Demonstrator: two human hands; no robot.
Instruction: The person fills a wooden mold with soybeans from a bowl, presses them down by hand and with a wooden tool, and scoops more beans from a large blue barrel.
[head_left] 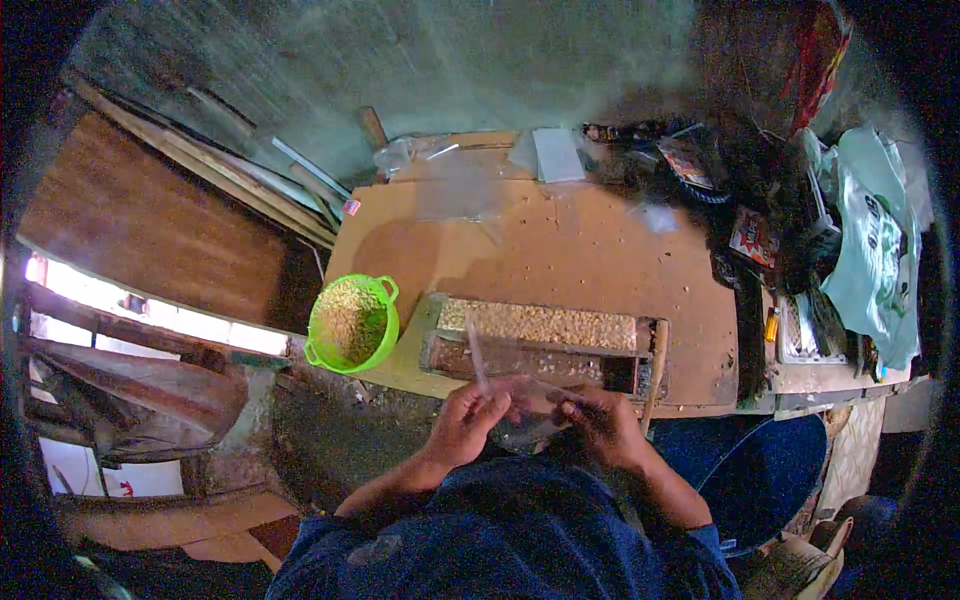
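A clear plastic bag (524, 397) is stretched between my two hands at the table's near edge. My left hand (472, 416) pinches one side of it, and a see-through strip of it stands up above the thumb. The other side is gripped by the closed fingers of my right hand (603, 424). Just beyond lies a wooden tray (660, 345) with long compartments. Pale kernels (550, 325) fill its far compartment; a few bits are scattered in the near one, partly hidden by the bag. To the left, a bright green colander (390, 340) holds more pale kernels (347, 312).
Loose kernels dot the brown tabletop (560, 240). Plastic bags and a white sheet (558, 155) lie at its back edge. Dark clutter and a pale green plastic bag (875, 245) crowd the right. Below that stands a large blue tub (765, 475). Boards (190, 135) lean at left.
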